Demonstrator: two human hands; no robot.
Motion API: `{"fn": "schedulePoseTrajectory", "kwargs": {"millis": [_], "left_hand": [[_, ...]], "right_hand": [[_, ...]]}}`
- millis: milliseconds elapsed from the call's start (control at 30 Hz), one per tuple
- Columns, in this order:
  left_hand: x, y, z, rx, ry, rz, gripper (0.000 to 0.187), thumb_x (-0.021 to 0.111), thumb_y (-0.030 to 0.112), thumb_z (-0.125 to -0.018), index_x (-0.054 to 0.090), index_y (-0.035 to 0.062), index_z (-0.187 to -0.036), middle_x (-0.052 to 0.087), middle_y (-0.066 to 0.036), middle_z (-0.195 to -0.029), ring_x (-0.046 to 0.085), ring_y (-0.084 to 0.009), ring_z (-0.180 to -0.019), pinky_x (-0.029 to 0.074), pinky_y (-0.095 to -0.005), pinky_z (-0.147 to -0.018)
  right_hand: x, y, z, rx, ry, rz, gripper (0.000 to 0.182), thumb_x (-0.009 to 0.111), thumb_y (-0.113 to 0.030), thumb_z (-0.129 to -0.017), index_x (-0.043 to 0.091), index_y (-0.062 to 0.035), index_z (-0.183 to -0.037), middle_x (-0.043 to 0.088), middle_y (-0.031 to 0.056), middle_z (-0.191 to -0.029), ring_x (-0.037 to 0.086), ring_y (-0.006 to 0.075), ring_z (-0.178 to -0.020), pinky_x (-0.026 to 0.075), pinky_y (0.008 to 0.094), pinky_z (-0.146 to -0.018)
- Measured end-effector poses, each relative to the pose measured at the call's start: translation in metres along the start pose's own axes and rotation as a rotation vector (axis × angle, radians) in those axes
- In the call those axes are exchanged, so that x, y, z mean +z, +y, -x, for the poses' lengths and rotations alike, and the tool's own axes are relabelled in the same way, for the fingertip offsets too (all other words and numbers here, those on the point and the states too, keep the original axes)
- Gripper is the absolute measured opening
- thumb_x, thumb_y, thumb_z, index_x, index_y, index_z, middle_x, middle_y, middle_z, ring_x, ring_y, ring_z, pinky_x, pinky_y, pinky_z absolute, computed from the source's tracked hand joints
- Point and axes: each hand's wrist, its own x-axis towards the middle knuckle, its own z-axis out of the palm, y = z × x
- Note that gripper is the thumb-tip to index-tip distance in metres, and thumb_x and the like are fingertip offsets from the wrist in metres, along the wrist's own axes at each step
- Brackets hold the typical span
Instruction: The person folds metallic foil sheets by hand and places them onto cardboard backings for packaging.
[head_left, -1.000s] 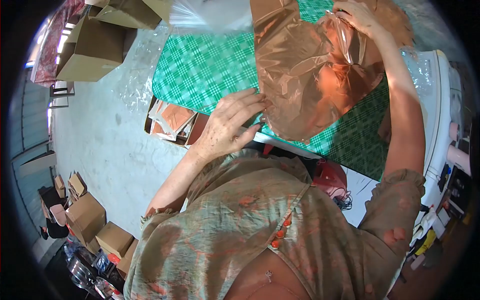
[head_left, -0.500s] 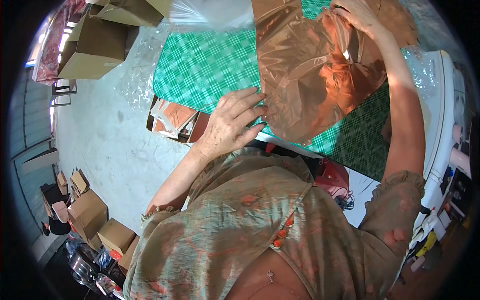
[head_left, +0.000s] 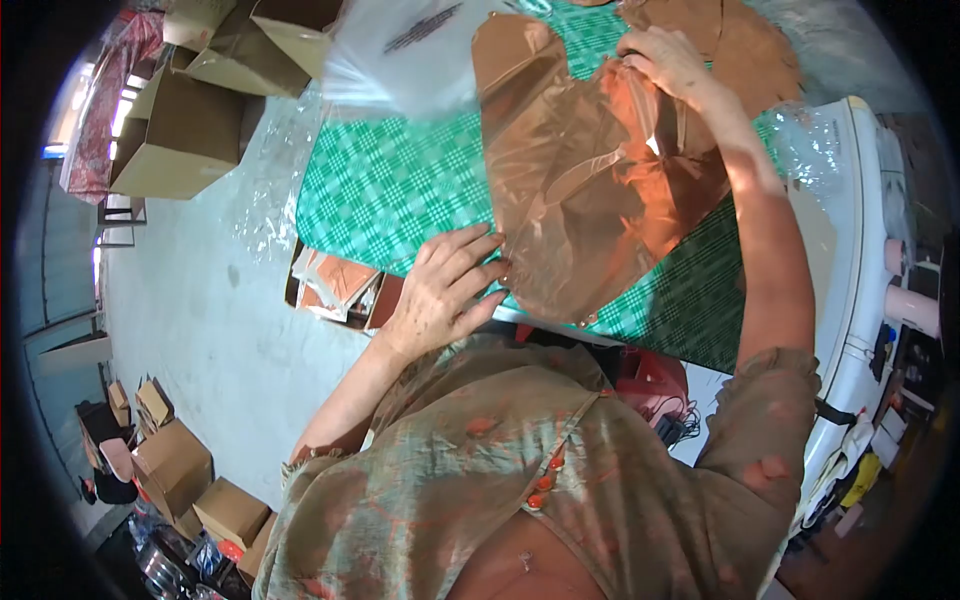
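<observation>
A copper-brown foil sheet (head_left: 560,220), wrinkled and shiny with rounded lobes like a flat foil balloon, lies across a green checked tablecloth (head_left: 390,180). My left hand (head_left: 450,285) is at its left edge, fingertips touching the rim and thumb apart from the fingers. At the sheet's upper right, my right hand (head_left: 665,65) has its fingers curled onto the foil, where it bunches and catches the light. Just beyond that hand lies another brown piece (head_left: 750,50) with a jagged edge. Clear plastic bags (head_left: 405,60) lie at the table's far left.
Open cardboard boxes (head_left: 185,140) stand at the upper left. Below the table's left edge is a box holding papers and packets (head_left: 335,285). More cartons (head_left: 175,465) sit on the floor at lower left. A white surface (head_left: 845,250) runs along the right, with crinkled clear plastic (head_left: 805,140).
The view has tilted, so the table and foil appear lower and more of the sheet's far lobe shows. Both hands keep nearly the same places on the foil.
</observation>
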Motion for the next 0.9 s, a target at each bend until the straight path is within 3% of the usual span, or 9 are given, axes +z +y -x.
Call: {"fn": "schedulePoseTrajectory", "kwargs": {"millis": [233,367,400,533,700,800,900], "left_hand": [[-0.011,0.01,-0.026,0.047,-0.021,-0.007,0.052,0.084,0.025,-0.082,0.071,0.006,-0.129,0.059,-0.016,-0.15,0.053,-0.04,-0.144,0.045,-0.0545,-0.117],[-0.001,0.012,-0.05,0.089,-0.124,-0.027,0.06,0.082,0.031,-0.089,0.066,0.0095,-0.143,0.054,-0.016,-0.157,0.047,-0.0403,-0.15,0.041,-0.0558,-0.121],[0.005,0.012,-0.052,0.084,-0.18,-0.036,0.065,0.077,0.037,-0.093,0.061,0.0118,-0.15,0.048,-0.017,-0.162,0.041,-0.0388,-0.154,0.035,-0.0556,-0.126],[0.019,0.012,-0.058,0.107,-0.253,-0.077,0.071,0.068,0.05,-0.097,0.053,0.0139,-0.157,0.039,-0.017,-0.169,0.032,-0.0377,-0.159,0.028,-0.0532,-0.13],[0.027,0.009,-0.054,0.101,-0.333,-0.123,0.073,0.065,0.053,-0.098,0.05,0.0148,-0.159,0.037,-0.018,-0.17,0.032,-0.037,-0.16,0.028,-0.0515,-0.131],[0.027,0.01,-0.054,0.1,-0.341,-0.128,0.074,0.065,0.053,-0.098,0.05,0.0147,-0.159,0.037,-0.018,-0.17,0.032,-0.037,-0.16,0.028,-0.0511,-0.131],[0.027,0.01,-0.055,0.097,-0.341,-0.129,0.074,0.066,0.053,-0.098,0.05,0.0144,-0.159,0.037,-0.018,-0.17,0.032,-0.0372,-0.16,0.028,-0.051,-0.13]], "right_hand": [[-0.007,-0.012,-0.001,0.024,0.032,0.0,0.018,0.066,-0.024,-0.1,0.071,-0.0133,-0.114,0.072,0.0056,-0.108,0.064,0.0299,-0.111,0.048,0.0476,-0.096],[-0.013,-0.022,-0.004,0.064,0.003,0.017,0.017,0.067,-0.025,-0.1,0.071,-0.014,-0.112,0.072,0.0044,-0.108,0.065,0.0288,-0.111,0.048,0.0464,-0.095],[-0.014,-0.021,-0.004,0.066,0.002,0.017,0.016,0.068,-0.026,-0.101,0.07,-0.0144,-0.112,0.072,0.0039,-0.107,0.065,0.0286,-0.11,0.048,0.0461,-0.095],[-0.003,-0.014,-0.006,0.014,0.071,0.003,0.016,0.067,-0.027,-0.101,0.07,-0.0157,-0.112,0.073,0.0043,-0.106,0.066,0.0302,-0.108,0.048,0.0477,-0.093],[-0.003,-0.016,-0.002,-0.03,0.145,-0.05,0.015,0.066,-0.025,-0.099,0.07,-0.0144,-0.109,0.074,0.0089,-0.103,0.068,0.0352,-0.102,0.05,0.0518,-0.087],[-0.005,-0.018,-0.004,0.063,0.033,-0.06,0.014,0.067,-0.024,-0.1,0.07,-0.0146,-0.11,0.071,0.0013,-0.107,0.062,0.0286,-0.108,0.046,0.0455,-0.095],[-0.002,-0.02,-0.003,0.004,0.108,-0.058,0.016,0.068,-0.023,-0.099,0.07,-0.0133,-0.111,0.071,0.002,-0.107,0.061,0.0294,-0.108,0.046,0.0458,-0.095]]}}
